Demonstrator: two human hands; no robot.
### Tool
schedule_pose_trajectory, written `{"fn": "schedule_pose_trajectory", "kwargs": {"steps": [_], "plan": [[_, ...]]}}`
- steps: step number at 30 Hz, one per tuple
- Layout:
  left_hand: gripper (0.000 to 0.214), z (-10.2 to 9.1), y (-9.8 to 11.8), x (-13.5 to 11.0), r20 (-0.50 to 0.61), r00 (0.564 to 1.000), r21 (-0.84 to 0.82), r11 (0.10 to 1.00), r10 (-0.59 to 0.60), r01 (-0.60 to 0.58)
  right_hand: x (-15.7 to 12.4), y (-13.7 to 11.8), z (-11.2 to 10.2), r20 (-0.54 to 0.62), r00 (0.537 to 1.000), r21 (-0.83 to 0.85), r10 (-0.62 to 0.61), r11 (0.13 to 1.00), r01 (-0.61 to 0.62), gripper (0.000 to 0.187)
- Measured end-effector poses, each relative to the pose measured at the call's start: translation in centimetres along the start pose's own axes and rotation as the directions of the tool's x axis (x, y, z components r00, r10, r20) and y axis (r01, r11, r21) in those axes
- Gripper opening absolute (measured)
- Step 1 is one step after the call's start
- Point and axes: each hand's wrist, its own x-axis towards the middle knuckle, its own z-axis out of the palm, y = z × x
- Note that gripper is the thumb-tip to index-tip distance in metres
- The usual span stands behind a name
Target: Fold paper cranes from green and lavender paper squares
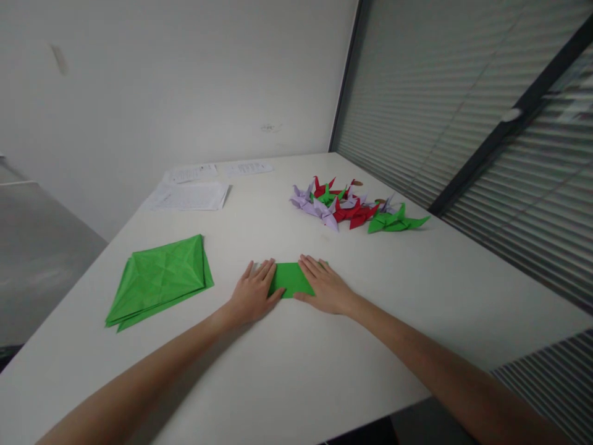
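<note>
A folded strip of green origami paper (290,280) lies flat on the white table, its long sides running left to right. My left hand (254,290) rests flat over its left end, fingers stretched out and pointing away from me. Over the right end lies my right hand (323,285), also flat with fingers extended. Both palms press down on the paper, hiding its two ends; only the middle shows between them. To the left is a stack of creased green paper sheets (162,275), apart from my left hand.
At the back right sits a cluster of folded paper cranes in lilac (325,213), red (354,213) and green (396,220). Printed papers (194,196) lie at the back left of the table (259,383). A blind-covered window (440,105) borders the right side.
</note>
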Motion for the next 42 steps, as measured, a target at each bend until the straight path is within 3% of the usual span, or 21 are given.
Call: {"fn": "schedule_pose_trajectory", "kwargs": {"steps": [6,9,11,14,17,23,29,36,42], "plan": [[0.074,-0.6,-0.9,-0.7,0.069,0.996,0.018,0.999,-0.052,0.051,0.0,0.0,0.0,-0.024,1.0,-0.008,-0.012,1.0,0.012,0.094],[0.085,-1.4,-0.6,0.5,0.122,0.99,0.021,0.997,-0.071,0.069,0.0,-0.1,-0.1,-0.012,1.0,-0.004,-0.006,1.0,0.006,0.094],[0.078,-1.7,0.2,1.8,0.077,0.994,0.016,0.997,-0.077,0.076,0.0,-0.2,-0.1,-0.009,1.0,-0.003,-0.001,1.0,0.001,0.092],[0.056,-1.4,1.5,3.8,0.014,0.994,-0.09,0.99,0.106,-0.104,0.1,-0.1,0.1,-0.025,1.0,-0.007,0.0,1.0,0.0,0.091],[0.055,0.1,2.2,4.8,0.024,0.97,-0.166,0.958,0.24,-0.233,0.2,-0.1,0.4,-0.024,1.0,-0.005,0.001,1.0,-0.001,0.094],[0.06,1.9,1.2,4.3,0.043,0.97,-0.09,0.968,0.241,-0.236,0.1,0.1,0.4,-0.018,1.0,-0.007,-0.007,1.0,0.007,0.097],[0.069,1.6,-0.1,3.1,0.01,0.985,-0.045,0.984,0.172,-0.171,-0.1,0.2,0.2,-0.009,1.0,-0.011,-0.01,1.0,0.009,0.099],[0.073,1.2,-1.5,2.0,0.031,0.994,-0.032,0.994,0.104,-0.103,-1.9,2.2,0.4,-0.018,1.0,-0.031,0.018,0.999,-0.018,0.092],[0.072,0.8,-1.1,1.9,0.021,0.995,-0.03,0.995,0.099,-0.098,-1.8,2.7,-1.8,0.129,0.986,0.08,0.105,0.99,-0.116,0.084]]}}
